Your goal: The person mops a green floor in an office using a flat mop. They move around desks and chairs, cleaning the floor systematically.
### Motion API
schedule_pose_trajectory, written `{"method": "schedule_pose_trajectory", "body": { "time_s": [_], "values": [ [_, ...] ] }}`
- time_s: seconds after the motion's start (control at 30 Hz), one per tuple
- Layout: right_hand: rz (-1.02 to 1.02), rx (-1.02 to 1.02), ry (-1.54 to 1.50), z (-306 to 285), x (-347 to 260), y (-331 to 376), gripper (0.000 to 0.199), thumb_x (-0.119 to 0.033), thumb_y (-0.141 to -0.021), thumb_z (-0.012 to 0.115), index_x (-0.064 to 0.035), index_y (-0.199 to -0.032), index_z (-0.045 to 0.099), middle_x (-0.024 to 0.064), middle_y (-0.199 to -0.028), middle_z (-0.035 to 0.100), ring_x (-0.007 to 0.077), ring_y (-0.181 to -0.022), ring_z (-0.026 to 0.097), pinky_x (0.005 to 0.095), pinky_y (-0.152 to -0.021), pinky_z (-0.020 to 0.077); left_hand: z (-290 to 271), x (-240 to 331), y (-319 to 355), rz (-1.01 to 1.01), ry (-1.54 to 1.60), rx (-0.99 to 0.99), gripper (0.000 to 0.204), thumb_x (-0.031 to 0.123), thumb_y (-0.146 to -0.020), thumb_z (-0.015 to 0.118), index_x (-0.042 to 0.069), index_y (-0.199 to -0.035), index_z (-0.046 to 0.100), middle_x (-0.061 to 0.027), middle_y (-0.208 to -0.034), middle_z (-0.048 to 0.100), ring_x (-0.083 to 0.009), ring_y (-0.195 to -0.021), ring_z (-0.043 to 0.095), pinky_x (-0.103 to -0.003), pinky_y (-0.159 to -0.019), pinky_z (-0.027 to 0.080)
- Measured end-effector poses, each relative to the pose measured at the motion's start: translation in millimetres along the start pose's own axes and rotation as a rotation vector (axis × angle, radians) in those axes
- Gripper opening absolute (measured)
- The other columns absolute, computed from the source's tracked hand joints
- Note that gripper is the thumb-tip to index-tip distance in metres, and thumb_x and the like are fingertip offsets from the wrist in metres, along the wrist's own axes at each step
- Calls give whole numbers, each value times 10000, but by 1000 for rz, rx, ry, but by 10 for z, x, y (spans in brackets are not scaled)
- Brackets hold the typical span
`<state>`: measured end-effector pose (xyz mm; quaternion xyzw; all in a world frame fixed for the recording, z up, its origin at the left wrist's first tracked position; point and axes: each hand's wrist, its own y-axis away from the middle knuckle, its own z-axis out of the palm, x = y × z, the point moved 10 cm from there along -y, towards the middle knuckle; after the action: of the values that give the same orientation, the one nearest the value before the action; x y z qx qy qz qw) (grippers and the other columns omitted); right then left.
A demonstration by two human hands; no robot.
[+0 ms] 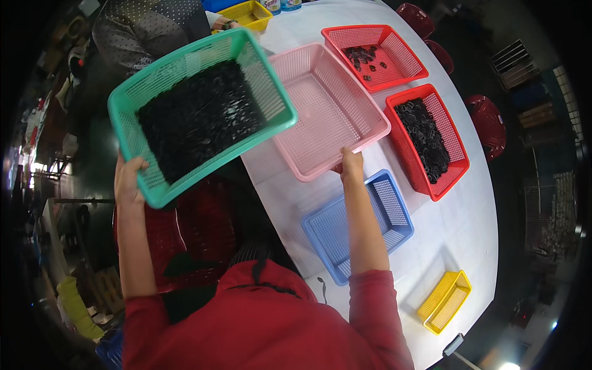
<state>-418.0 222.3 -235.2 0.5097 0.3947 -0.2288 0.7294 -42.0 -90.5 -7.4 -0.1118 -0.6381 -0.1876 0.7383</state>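
My left hand (131, 180) is closed on the near left corner of a green plastic basket (213, 161), which holds a layer of small black parts (200, 111). That basket is tilted, and its far right corner overlaps a pink basket (320, 92). My right hand (352, 165) grips the near rim of the pink basket, thumb on top. Nothing lies in the visible part of the pink basket. Below my right forearm sits a blue basket (322, 237), partly hidden by the arm.
On the white table (453, 234) stand a red basket (453, 166) of dark ring-like parts and another red basket (407, 61) with a few. A small yellow basket (445, 301) is near right. A person (151, 28) is at the far left. Red chairs (487, 126) line the right.
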Motion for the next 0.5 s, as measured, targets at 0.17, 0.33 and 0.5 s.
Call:
{"method": "schedule_pose_trajectory", "body": {
  "time_s": [0.17, 0.33, 0.5],
  "values": [
    [-55, 73, -79, 14, 211, -44, 515, -33, -803, 415, -11, -1290, 248, 253, -1111, 497, 402, -842, 621, 471, -564, 580, 810, -156, -603, -11, -305, 27, 665, -65, -608, 461, 36, -1265, 446, -23, -810, 450, -106, -666, 447, -227, -580, 399],
    [-19, 159, -40, -198, 371, -99, 481, -55, -807, 444, -2, -1259, 286, 222, -1025, 527, 363, -766, 634, 452, -538, 576, 1537, -504, -1032, 125, -392, -84, 719, -93, -636, 431, 45, -1341, 386, -38, -952, 544, -112, -761, 501, -222, -651, 413],
    [-14, 187, 10, -269, 292, -56, 454, -94, -821, 466, -12, -1241, 316, 209, -997, 541, 349, -745, 639, 442, -534, 572, 2288, -560, -1043, 339, -674, -213, 765, -113, -651, 435, 105, -1377, 328, -130, -1226, 533, -211, -1032, 561, -273, -877, 418]
  ]
}}
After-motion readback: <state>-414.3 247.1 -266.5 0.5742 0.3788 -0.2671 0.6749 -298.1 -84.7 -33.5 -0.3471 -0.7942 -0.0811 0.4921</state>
